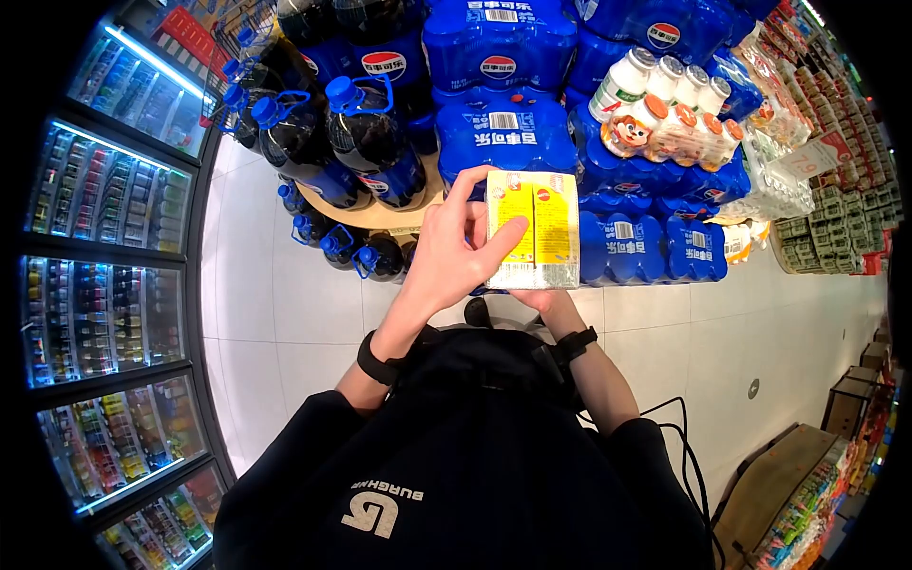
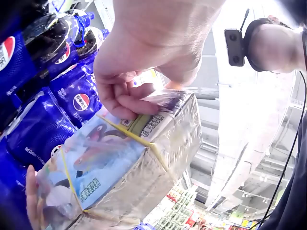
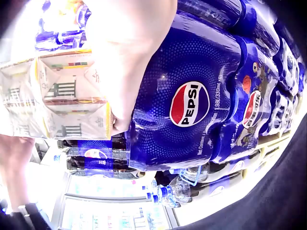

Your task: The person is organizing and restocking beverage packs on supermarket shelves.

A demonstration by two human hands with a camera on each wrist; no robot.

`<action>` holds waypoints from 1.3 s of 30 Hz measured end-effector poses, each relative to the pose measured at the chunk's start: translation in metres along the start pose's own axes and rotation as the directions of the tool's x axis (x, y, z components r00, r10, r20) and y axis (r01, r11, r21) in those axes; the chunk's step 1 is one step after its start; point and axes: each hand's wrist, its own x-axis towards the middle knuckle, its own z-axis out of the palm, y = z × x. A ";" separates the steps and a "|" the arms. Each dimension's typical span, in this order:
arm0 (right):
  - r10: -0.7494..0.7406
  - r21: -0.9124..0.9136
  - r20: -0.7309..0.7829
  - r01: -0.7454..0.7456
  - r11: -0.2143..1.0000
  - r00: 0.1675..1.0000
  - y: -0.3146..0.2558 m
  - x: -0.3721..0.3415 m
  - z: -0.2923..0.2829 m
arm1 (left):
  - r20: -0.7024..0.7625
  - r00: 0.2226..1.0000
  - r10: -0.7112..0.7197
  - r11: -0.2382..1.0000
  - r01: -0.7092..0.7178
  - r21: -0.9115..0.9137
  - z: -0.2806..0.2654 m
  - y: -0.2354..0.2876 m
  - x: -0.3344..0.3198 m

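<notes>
A plastic-wrapped pack of drink cartons (image 1: 549, 223), yellow on the side facing up, is held up in front of the person's chest. The left hand (image 1: 454, 249) grips its left side, thumb lying across the yellow face. In the left wrist view, that hand's curled fingers (image 2: 129, 103) press against the wrap beside a blue cartoon panel. From beneath and the near side, the right hand (image 1: 540, 298) holds the pack, mostly hidden by it in the head view. Fingertips (image 2: 31, 191) of that hand show at the pack's far side. Carton ends (image 3: 62, 96) face the right wrist camera.
Blue Pepsi multipacks (image 1: 503, 133) are stacked just beyond the hands, with big cola bottles (image 1: 370, 133) to their left. White bottled drinks (image 1: 665, 104) lie on top at right. Lit drink fridges (image 1: 104, 313) line the left; a wooden stand (image 1: 779, 494) is lower right.
</notes>
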 end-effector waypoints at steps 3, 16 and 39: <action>-0.018 -0.018 0.002 0.018 1.000 1.000 0.001 -0.002 0.004 | -0.017 1.000 0.020 0.998 -0.019 0.057 0.003 0.000 0.000; -0.036 -0.053 -0.026 0.034 0.998 0.999 0.001 -0.003 0.003 | -0.011 1.000 0.011 0.988 -0.009 0.151 0.001 0.004 -0.002; -0.393 -0.997 0.040 0.014 -0.069 0.919 -0.011 -0.108 0.151 | 0.253 0.778 -0.575 0.406 0.539 -0.738 -0.035 -0.069 -0.041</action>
